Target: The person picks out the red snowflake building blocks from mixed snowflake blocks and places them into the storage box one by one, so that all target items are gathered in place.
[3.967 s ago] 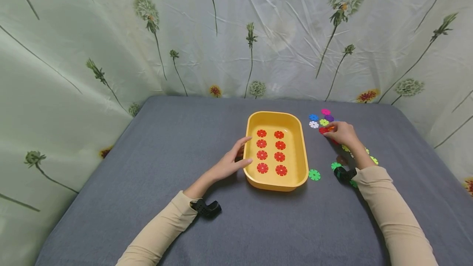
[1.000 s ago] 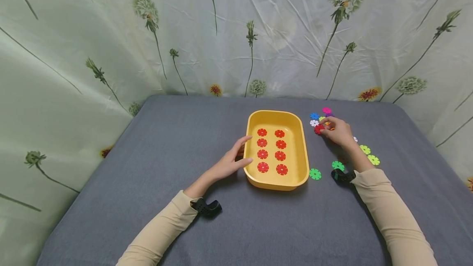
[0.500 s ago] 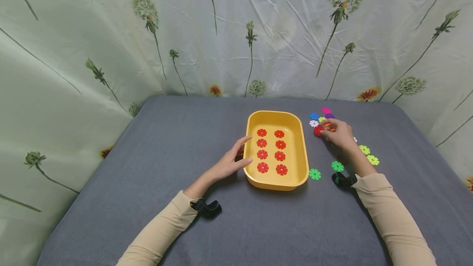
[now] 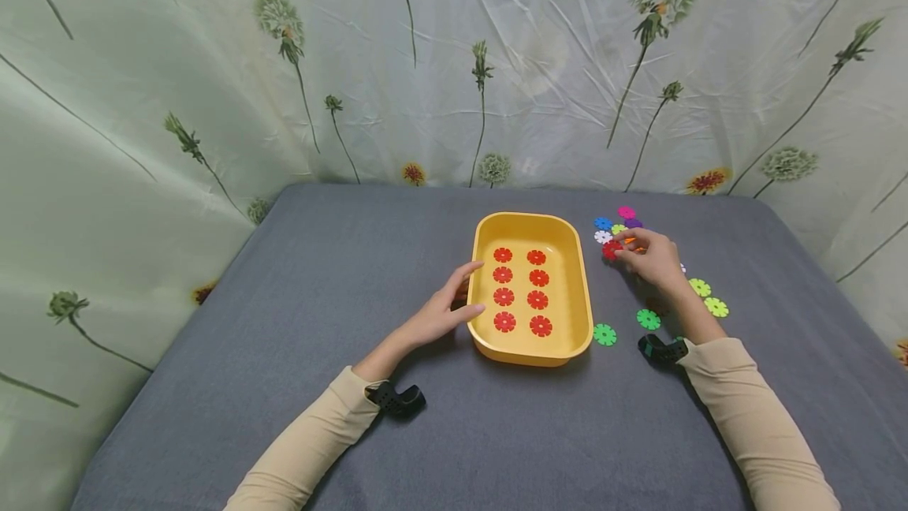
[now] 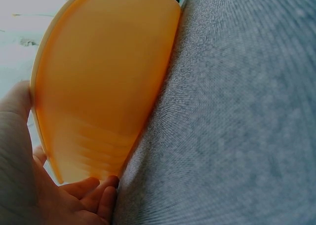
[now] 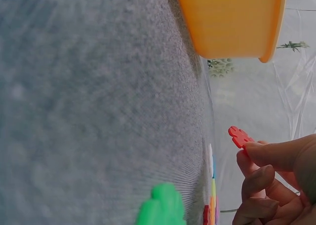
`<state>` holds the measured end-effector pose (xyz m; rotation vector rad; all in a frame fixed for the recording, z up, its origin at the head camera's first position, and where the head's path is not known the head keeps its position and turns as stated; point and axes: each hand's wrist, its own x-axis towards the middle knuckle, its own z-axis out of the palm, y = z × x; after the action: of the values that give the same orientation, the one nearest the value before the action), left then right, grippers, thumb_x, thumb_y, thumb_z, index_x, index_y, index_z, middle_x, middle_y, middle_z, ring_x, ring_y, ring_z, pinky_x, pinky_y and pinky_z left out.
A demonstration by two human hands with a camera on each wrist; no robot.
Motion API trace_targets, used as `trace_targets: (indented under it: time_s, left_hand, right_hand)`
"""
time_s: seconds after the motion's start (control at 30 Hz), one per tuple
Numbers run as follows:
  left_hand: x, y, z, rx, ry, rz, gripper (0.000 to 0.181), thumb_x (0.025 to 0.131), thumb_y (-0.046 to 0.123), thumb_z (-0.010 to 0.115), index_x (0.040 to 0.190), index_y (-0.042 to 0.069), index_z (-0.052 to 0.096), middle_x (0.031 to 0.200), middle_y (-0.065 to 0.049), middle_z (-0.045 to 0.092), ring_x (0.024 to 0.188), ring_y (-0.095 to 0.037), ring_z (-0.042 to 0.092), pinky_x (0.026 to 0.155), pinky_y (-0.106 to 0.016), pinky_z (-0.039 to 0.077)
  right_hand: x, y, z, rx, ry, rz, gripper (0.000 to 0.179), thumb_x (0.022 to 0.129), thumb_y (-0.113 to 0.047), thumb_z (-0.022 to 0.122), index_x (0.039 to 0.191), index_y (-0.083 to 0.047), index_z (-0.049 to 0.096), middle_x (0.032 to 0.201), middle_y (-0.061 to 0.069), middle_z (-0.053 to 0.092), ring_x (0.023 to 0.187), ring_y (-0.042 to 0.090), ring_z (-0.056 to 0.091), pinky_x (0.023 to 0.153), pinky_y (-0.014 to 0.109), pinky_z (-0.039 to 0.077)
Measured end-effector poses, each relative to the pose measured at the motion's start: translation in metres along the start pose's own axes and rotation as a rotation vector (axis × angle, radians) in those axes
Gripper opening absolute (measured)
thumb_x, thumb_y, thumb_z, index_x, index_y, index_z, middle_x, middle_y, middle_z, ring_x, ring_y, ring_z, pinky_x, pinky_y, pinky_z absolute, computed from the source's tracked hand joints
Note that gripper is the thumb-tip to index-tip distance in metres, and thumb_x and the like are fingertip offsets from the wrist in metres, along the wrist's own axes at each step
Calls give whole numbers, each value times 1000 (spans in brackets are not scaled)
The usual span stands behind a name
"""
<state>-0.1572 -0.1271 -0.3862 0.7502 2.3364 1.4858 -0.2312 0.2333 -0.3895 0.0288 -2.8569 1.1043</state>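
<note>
A yellow plastic tub [image 4: 580,290] stands mid-table, with two columns of red snowflake discs [image 4: 538,277] laid flat on its floor. My left hand [image 4: 440,312] holds the tub's left side; thumb and a finger lie over the rim, and other fingers touch the outer wall in the left wrist view. Right of the tub, my right hand [image 4: 651,257] pinches one red snowflake disc [image 6: 239,136] between thumb and fingertip. The right wrist view shows that disc raised clear of the cloth. Part of the pile beneath my right hand is hidden.
Loose discs lie right of the tub: pink [image 4: 627,212], blue [image 4: 603,223], white [image 4: 602,236], purple [image 4: 634,223], yellow-green [image 4: 716,307] and green [image 4: 605,334]. Grey cloth [image 4: 319,282] covers the table. A dandelion-print curtain [image 4: 426,101] hangs behind.
Since the earliest frame, my right hand has shifted slightly left, with a red disc in its pinch. Over the last second it has barely moved. My left hand stays on the tub.
</note>
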Motion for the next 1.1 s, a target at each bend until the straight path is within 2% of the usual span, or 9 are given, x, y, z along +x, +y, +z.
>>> trace_targets:
  time_s: [0.37, 0.67, 0.97, 1.1]
  left_hand:
    - [-1, 1, 1, 6, 1, -11, 67, 93, 14, 54, 148, 7, 16, 144, -27, 36, 130, -37, 44, 108, -50, 36]
    - [-1, 1, 1, 12, 0, -13, 67, 93, 13, 53, 148, 7, 16, 144, -27, 36, 130, -37, 44, 107, -50, 36]
    - [-1, 2, 0, 1, 2, -12, 67, 93, 13, 54, 148, 7, 16, 144, -27, 36, 130, -37, 44, 108, -50, 35]
    - [0, 0, 0, 5, 3, -9, 67, 93, 12, 54, 148, 6, 16, 144, -27, 36, 129, -37, 44, 108, -50, 36]
  right_hand:
    - [-3, -1, -1, 2, 21, -14, 28, 89, -11, 62, 114, 0, 59, 94, 24, 61, 55, 9, 53, 48, 21, 43]
    - [-7, -7, -5, -2, 27, -30, 29, 90, -15, 62, 115, -2, 60, 99, 22, 62, 67, 14, 53, 52, 18, 46]
    - [-10, -19, -8, 11, 52, -85, 27, 88, -16, 64, 112, -3, 62, 95, 21, 64, 62, 6, 51, 48, 20, 44]
    - [-11, -24, -8, 18, 52, -105, 26, 88, -15, 64, 111, -4, 62, 94, 21, 65, 58, 7, 50, 46, 21, 42]
